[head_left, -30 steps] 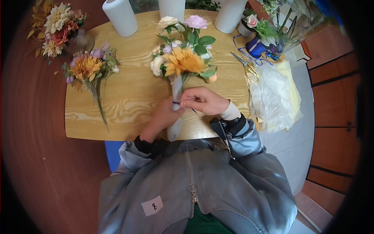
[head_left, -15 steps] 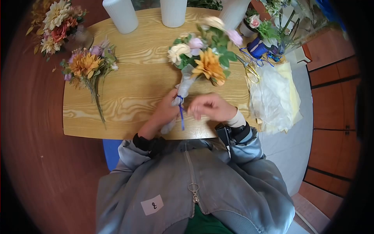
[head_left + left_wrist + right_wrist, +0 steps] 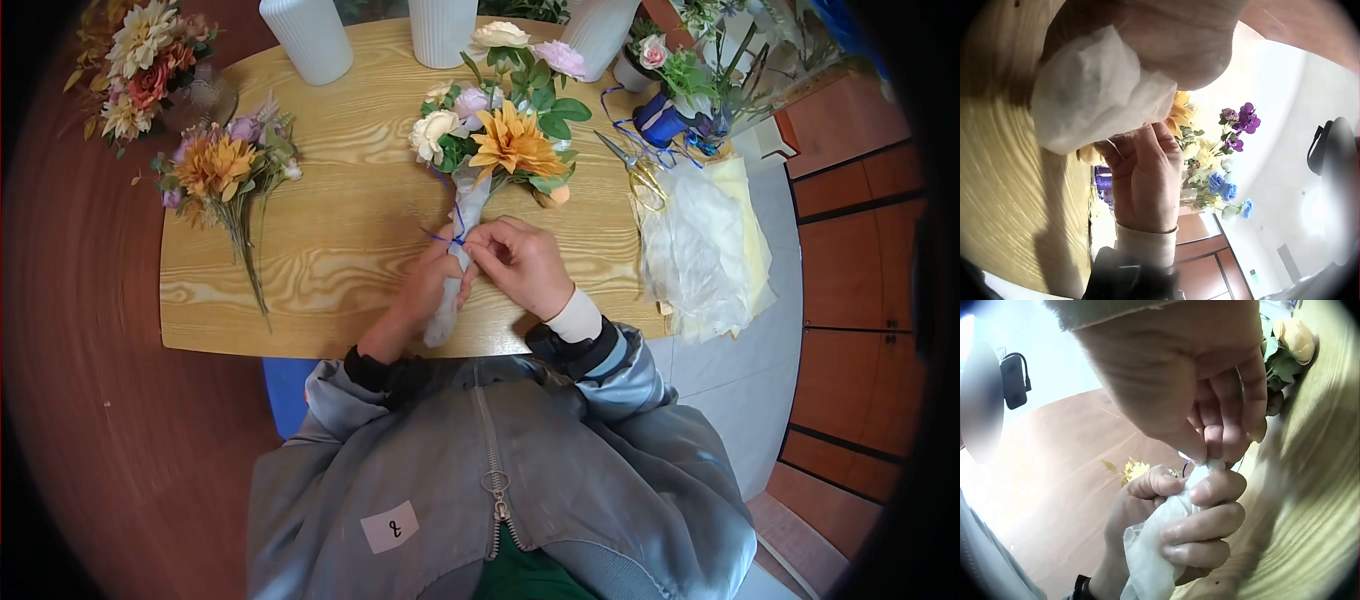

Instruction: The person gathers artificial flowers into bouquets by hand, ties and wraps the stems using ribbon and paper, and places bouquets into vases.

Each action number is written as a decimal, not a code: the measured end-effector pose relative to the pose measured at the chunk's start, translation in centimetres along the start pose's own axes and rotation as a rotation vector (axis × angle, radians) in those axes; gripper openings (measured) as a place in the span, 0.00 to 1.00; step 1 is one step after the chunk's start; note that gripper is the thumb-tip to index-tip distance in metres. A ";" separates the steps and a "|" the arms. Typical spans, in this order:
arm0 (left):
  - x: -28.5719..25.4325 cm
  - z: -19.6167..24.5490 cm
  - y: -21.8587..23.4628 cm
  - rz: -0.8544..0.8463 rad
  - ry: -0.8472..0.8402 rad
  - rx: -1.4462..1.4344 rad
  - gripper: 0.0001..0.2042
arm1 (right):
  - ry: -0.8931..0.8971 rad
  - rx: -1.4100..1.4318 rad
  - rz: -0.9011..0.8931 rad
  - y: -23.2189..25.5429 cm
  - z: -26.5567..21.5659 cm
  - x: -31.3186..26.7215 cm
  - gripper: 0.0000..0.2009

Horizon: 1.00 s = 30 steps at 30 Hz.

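Note:
A bouquet (image 3: 515, 140) of orange, cream and lilac artificial flowers lies with its heads toward the far side of the table, stems wrapped in whitish tissue paper (image 3: 470, 190). My left hand (image 3: 420, 288) grips the wrapped stems, its fingers curled round the paper in the right wrist view. A thin blue ribbon (image 3: 458, 238) circles the wrap just above that hand, with loose ends showing. Close beside it, my right hand (image 3: 525, 265) pinches the ribbon at the wrap between thumb and fingertips. In the left wrist view the paper end (image 3: 1094, 94) hides part of the fingers.
A second bunch of flowers (image 3: 225, 175) lies on the left of the table (image 3: 330, 220). White ribbed vases (image 3: 308, 40) stand along the back. On the right are scissors (image 3: 640, 172), a blue ribbon spool (image 3: 658, 122) and sheets of tissue paper (image 3: 705, 255).
The bouquet swung right, then back left and away from me. My right hand let go of the ribbon, which hung down, and now pinches it at the wrap again. The left hand keeps its grip.

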<state>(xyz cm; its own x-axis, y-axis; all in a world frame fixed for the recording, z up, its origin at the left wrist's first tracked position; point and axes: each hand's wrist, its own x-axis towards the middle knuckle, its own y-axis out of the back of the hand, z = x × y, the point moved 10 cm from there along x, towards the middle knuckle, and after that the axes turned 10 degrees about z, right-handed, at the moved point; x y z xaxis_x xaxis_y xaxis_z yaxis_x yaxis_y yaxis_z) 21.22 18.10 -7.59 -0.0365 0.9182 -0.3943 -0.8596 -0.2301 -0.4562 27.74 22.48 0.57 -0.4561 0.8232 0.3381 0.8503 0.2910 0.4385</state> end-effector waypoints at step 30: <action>1.1 2.4 6.0 0.344 -0.317 0.421 0.11 | -0.170 0.035 0.681 23.4 8.4 0.6 0.03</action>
<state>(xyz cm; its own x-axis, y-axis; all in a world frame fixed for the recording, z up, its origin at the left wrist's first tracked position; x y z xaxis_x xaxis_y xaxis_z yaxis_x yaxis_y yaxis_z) 14.80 18.49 -8.87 -0.4401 0.8802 -0.1777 -0.8966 -0.4415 0.0335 49.54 33.87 4.08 0.2257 0.8919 0.3918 0.9416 -0.3029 0.1471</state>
